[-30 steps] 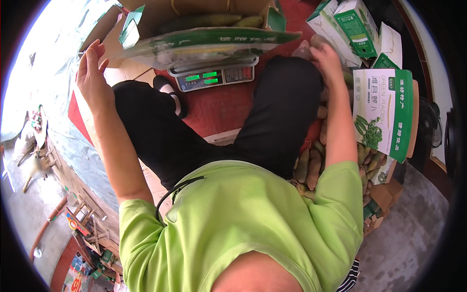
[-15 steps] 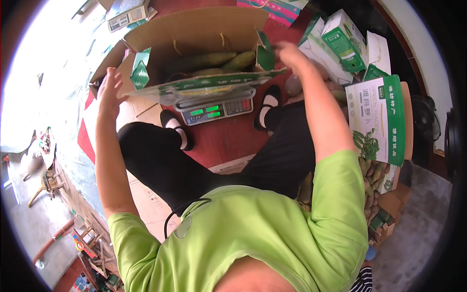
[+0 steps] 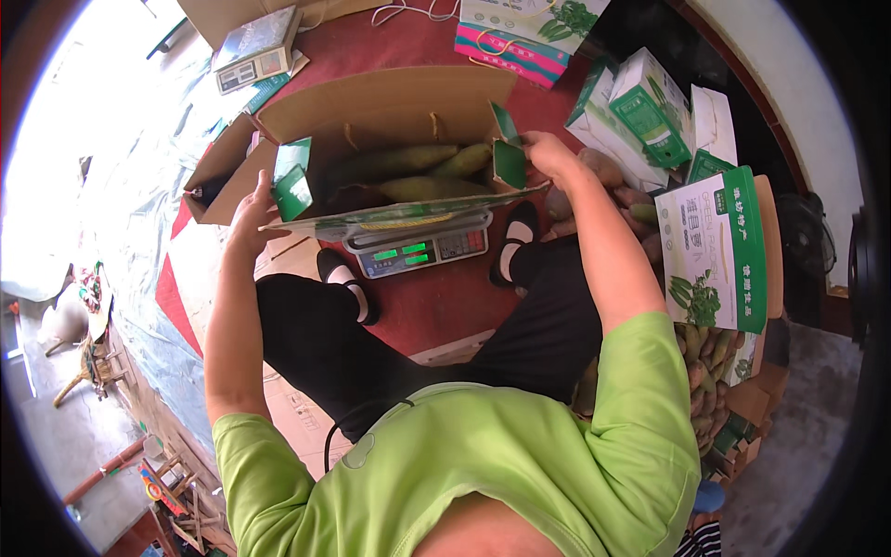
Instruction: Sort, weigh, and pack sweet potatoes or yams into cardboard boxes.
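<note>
Both hands hold the open carton [image 3: 390, 121] on the scale [image 3: 418, 246]: left hand [image 3: 249, 215] grips its left flap, right hand [image 3: 548, 158] the right flap [image 3: 509, 165]. Green mangoes [image 3: 418, 172] lie inside. Weighing seems underway; folding the flaps shut likely needs inward pushes.

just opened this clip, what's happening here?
A person in a green shirt sits over an open cardboard box that rests on a digital scale with a lit display. The left hand is at the box's left flap, the right hand at its right flap. Long green fruits lie inside. More green-and-white boxes stand at the right.
</note>
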`<state>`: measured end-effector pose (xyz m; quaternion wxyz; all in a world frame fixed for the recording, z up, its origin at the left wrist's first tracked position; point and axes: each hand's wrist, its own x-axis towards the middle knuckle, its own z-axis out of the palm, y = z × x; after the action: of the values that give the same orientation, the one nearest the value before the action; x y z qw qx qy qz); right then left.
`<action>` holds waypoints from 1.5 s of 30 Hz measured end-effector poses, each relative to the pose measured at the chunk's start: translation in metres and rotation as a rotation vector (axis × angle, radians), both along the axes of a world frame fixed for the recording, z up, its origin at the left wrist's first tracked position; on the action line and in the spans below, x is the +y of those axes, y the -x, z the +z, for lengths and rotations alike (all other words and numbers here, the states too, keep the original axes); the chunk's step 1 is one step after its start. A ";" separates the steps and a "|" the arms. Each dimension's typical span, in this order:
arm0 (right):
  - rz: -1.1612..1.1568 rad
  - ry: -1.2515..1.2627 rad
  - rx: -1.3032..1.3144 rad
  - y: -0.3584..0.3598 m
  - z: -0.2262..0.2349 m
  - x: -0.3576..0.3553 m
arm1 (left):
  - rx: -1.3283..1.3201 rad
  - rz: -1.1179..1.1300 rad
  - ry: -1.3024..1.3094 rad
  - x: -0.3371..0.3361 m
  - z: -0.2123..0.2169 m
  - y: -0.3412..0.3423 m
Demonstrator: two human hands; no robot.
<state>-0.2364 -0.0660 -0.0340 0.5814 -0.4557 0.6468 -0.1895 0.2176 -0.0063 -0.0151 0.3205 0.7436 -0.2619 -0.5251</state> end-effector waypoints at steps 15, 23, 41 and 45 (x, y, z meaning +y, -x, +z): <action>-0.124 -0.014 -0.004 -0.015 -0.008 -0.013 | -0.008 0.091 0.127 -0.005 -0.013 -0.012; -0.171 0.141 -0.248 -0.050 0.025 -0.023 | 0.251 0.450 0.203 0.006 -0.010 -0.041; 0.309 0.392 -0.285 -0.340 0.005 -0.004 | 0.378 0.666 0.441 0.245 -0.027 -0.239; 0.473 0.320 -0.013 -0.434 0.004 0.079 | 0.264 0.754 0.445 0.397 -0.049 -0.292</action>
<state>0.1972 0.0131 -0.0304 0.5343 -0.6787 0.4807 -0.1514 0.5097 0.3906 -0.0644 0.6718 0.6269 -0.0364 -0.3929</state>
